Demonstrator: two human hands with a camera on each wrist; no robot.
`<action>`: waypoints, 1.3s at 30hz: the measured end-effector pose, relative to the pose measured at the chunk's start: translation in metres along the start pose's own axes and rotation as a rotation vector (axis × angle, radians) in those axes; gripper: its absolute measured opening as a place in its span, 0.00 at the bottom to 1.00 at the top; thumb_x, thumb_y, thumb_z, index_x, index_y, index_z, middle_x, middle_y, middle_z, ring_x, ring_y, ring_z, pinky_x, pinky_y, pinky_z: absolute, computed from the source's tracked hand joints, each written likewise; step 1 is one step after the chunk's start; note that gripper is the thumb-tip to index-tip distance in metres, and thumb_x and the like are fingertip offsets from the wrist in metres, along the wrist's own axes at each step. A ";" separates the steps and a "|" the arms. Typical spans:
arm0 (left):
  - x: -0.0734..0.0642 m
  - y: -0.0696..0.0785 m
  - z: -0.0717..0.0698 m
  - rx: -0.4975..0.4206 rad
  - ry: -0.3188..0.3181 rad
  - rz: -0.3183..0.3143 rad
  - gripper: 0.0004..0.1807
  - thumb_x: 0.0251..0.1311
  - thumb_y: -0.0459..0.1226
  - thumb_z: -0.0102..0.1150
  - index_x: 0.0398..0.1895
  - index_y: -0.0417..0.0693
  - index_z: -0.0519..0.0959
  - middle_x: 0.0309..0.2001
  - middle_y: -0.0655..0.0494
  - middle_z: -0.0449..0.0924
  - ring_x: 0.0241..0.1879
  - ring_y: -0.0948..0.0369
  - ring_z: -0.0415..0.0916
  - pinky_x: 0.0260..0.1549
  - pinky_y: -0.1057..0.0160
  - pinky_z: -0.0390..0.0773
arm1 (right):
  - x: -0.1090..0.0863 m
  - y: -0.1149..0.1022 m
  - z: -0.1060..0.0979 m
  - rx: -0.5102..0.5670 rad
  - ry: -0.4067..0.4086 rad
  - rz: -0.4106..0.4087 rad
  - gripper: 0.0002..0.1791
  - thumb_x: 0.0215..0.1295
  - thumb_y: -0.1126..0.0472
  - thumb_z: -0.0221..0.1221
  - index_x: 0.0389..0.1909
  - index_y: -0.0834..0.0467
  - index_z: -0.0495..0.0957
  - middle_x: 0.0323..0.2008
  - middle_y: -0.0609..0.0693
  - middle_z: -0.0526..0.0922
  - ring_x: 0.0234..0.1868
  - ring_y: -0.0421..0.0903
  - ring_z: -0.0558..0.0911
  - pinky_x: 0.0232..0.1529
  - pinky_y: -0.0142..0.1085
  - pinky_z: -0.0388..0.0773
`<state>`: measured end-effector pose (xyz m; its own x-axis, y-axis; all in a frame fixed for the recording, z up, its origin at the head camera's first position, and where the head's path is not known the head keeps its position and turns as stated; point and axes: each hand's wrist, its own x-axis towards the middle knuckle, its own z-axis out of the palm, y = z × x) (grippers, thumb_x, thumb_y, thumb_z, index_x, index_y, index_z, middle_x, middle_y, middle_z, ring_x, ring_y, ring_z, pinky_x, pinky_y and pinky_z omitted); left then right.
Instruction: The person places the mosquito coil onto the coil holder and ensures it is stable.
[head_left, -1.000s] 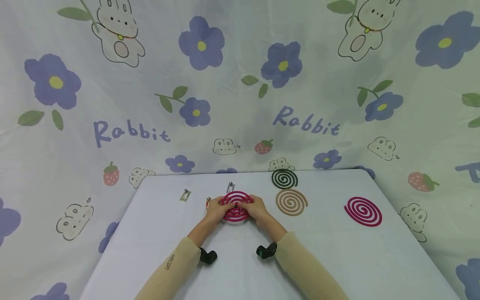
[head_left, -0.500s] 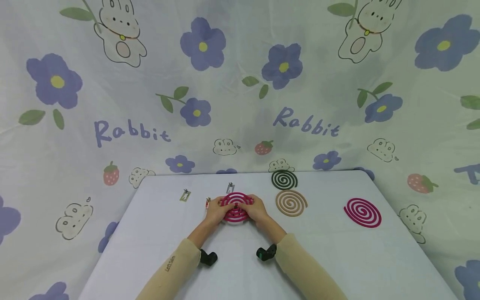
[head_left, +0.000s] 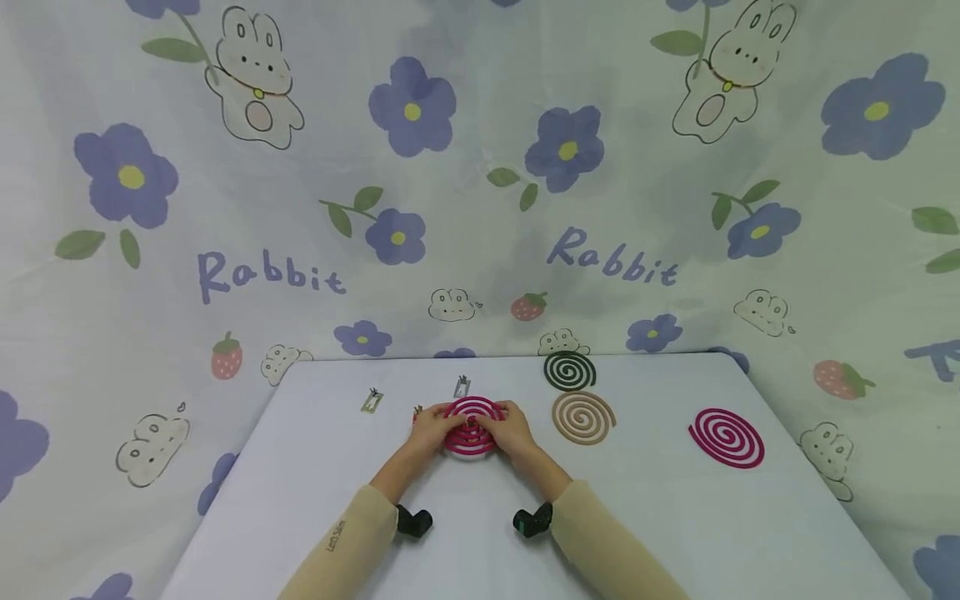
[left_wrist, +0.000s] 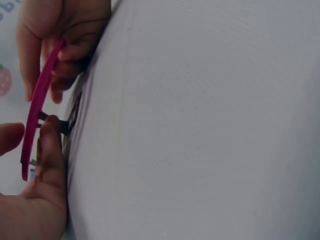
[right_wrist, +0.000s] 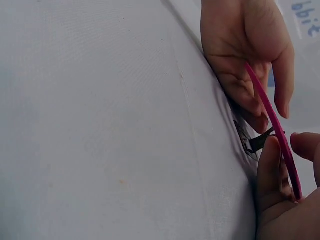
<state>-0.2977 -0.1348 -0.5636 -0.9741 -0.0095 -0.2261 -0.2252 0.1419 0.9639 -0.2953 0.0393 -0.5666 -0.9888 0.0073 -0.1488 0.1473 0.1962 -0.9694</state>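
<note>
A pink mosquito coil [head_left: 472,451] is held nearly flat just above the white table by both hands. My left hand [head_left: 429,433] grips its left side, thumb on top and fingers beneath. On the right side my right hand [head_left: 513,433] grips it the same way, its thumb near the spiral's centre. Under the coil [left_wrist: 35,120] a small dark metal coil stand [left_wrist: 64,127] shows in the left wrist view, its prongs reaching up to the coil. The right wrist view shows the same stand [right_wrist: 260,141] beside the fingertips. Whether the prongs are through the coil cannot be told.
Right of the hands lie a tan coil [head_left: 582,418], a dark green coil [head_left: 570,371] and another pink coil [head_left: 727,437]. Small metal stands lie behind and left: a gold one [head_left: 372,402], a silver one [head_left: 462,387] and a red one [head_left: 417,414], partly hidden by the left hand.
The head view has tilted up slightly, so everything sits lower in it. Both hands keep their grip on the pink coil with only slight finger shifts.
</note>
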 end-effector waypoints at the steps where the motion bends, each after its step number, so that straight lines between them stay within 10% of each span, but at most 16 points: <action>1: -0.001 -0.001 -0.002 -0.025 -0.001 -0.010 0.30 0.59 0.40 0.66 0.62 0.34 0.70 0.52 0.41 0.79 0.43 0.58 0.78 0.37 0.64 0.79 | -0.002 0.001 0.001 -0.009 -0.006 -0.005 0.28 0.60 0.54 0.67 0.54 0.65 0.71 0.48 0.59 0.79 0.48 0.51 0.78 0.47 0.41 0.79; 11: -0.021 -0.001 -0.023 -0.152 -0.156 -0.038 0.29 0.68 0.37 0.57 0.66 0.29 0.62 0.50 0.38 0.75 0.43 0.55 0.78 0.43 0.59 0.81 | -0.021 -0.004 -0.015 0.032 -0.079 -0.007 0.30 0.63 0.62 0.63 0.61 0.68 0.62 0.39 0.58 0.78 0.20 0.45 0.80 0.21 0.35 0.80; 29: -0.059 -0.007 -0.047 -0.169 -0.181 -0.013 0.24 0.71 0.32 0.49 0.65 0.26 0.61 0.49 0.35 0.75 0.44 0.52 0.80 0.46 0.60 0.79 | -0.050 0.000 -0.049 -0.084 -0.191 -0.003 0.26 0.62 0.62 0.64 0.58 0.66 0.66 0.37 0.55 0.76 0.25 0.45 0.81 0.26 0.38 0.81; 39: -0.082 -0.004 -0.052 0.029 -0.276 0.029 0.24 0.72 0.38 0.50 0.63 0.29 0.65 0.46 0.41 0.78 0.41 0.54 0.80 0.42 0.60 0.81 | -0.073 -0.002 -0.084 -0.155 -0.267 -0.132 0.11 0.64 0.61 0.62 0.42 0.63 0.77 0.29 0.53 0.79 0.24 0.48 0.81 0.24 0.39 0.80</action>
<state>-0.2176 -0.1861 -0.5418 -0.9362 0.2640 -0.2321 -0.1929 0.1661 0.9671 -0.2255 0.1211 -0.5379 -0.9555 -0.2811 -0.0894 -0.0071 0.3250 -0.9457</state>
